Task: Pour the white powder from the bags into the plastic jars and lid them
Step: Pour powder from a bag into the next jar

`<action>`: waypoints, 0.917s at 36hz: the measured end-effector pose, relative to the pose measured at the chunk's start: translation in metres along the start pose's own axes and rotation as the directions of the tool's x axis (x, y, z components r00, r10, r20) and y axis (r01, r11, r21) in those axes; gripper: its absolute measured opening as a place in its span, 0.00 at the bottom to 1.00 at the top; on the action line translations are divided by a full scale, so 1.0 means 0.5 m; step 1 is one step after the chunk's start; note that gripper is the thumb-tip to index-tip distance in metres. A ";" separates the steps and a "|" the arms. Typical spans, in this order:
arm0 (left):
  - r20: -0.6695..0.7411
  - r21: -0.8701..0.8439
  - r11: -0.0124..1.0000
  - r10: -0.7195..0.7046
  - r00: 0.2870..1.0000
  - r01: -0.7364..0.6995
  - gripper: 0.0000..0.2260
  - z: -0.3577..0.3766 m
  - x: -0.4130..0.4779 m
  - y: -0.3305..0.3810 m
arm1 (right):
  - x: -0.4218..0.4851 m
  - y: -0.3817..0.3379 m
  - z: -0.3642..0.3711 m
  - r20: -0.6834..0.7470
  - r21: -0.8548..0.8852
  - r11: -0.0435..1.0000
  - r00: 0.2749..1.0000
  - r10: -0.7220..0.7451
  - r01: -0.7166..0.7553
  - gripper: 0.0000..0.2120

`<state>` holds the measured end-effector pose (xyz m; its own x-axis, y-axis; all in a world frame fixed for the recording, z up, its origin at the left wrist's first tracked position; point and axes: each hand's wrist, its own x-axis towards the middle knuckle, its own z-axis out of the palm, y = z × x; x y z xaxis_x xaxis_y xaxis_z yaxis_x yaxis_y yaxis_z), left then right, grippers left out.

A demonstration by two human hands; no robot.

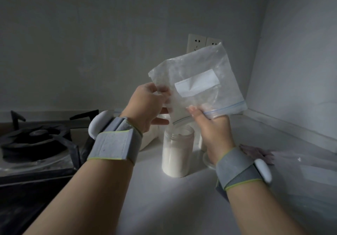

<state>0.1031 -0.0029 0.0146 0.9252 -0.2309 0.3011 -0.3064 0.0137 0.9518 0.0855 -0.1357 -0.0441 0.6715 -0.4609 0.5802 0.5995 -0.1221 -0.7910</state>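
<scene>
My left hand (147,103) pinches the zip-lock bag (198,66) at its side, my right hand (213,130) grips its zip edge, mouth down over the open plastic jar (177,154). I'd worry here — nothing steadies the jar, so shaking could scatter powder past its rim.

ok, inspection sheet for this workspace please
Surface: pale counter, dimly lit.
Job's things: zip bag upturned, mouth over the open jar, which is part filled with white powder, unlidded; second bag flat on the counter, right.
Clutter: pinkish item beside that bag, unclear what.
Hands: left hand pinches the zip bag's side; right hand grips its zip edge.
Cables: nothing seen.
Surroundings: gas stove left; wall sockets behind.
</scene>
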 end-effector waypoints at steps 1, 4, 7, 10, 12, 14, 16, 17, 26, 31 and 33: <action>-0.009 0.005 1.000 0.001 1.000 -0.001 0.09 0.001 0.000 -0.002 | 0.000 0.000 0.000 0.040 0.002 1.000 0.999 0.011 -0.011 0.11; -0.022 0.012 1.000 0.002 1.000 -0.002 0.09 0.003 0.001 -0.006 | -0.006 0.004 0.009 0.127 -0.033 0.999 0.991 0.048 -0.044 0.11; -0.009 0.001 1.000 -0.003 1.000 0.003 0.09 0.001 0.000 -0.004 | 0.000 0.004 0.002 0.036 -0.033 0.999 0.999 0.010 -0.008 0.11; 0.001 -0.008 1.000 0.001 1.000 -0.001 0.09 0.000 -0.001 -0.003 | -0.001 0.005 0.004 0.108 -0.024 1.000 0.994 0.013 -0.011 0.12; 0.002 -0.005 1.000 -0.003 1.000 0.003 0.09 0.000 -0.001 -0.003 | -0.004 0.008 0.007 0.102 -0.027 0.999 0.994 0.024 -0.022 0.11; 0.001 0.001 1.000 -0.010 1.000 0.010 0.09 -0.002 0.000 -0.003 | -0.002 0.009 0.004 0.065 -0.024 1.000 0.998 0.019 -0.017 0.11; -0.003 0.010 1.000 -0.013 1.000 0.013 0.09 -0.003 0.001 -0.004 | 0.001 0.009 0.002 0.096 -0.030 0.999 0.995 0.022 -0.019 0.09; -0.003 0.010 1.000 -0.011 1.000 0.011 0.09 -0.003 0.001 -0.004 | -0.001 0.008 0.004 0.114 -0.035 0.999 0.993 0.032 -0.028 0.08; 0.102 0.167 0.985 -0.059 0.993 0.041 0.05 -0.010 0.001 -0.008 | 0.003 0.004 -0.002 0.024 -0.063 0.997 0.999 0.048 -0.046 0.08; 0.328 0.398 0.917 -0.169 0.930 0.026 0.30 -0.006 0.000 -0.015 | 0.007 0.006 -0.007 -0.035 -0.091 0.990 0.994 0.106 -0.108 0.11; 0.367 0.507 0.861 -0.176 0.913 -0.037 0.28 0.002 0.001 -0.022 | 0.007 0.008 -0.009 -0.037 -0.108 0.986 0.992 0.120 -0.124 0.10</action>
<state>0.1069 -0.0039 0.0042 0.8169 -0.5704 0.0859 -0.4120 -0.4727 0.7790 0.0881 -0.1416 -0.0460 0.7222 -0.5046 0.4730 0.4614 -0.1580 -0.8730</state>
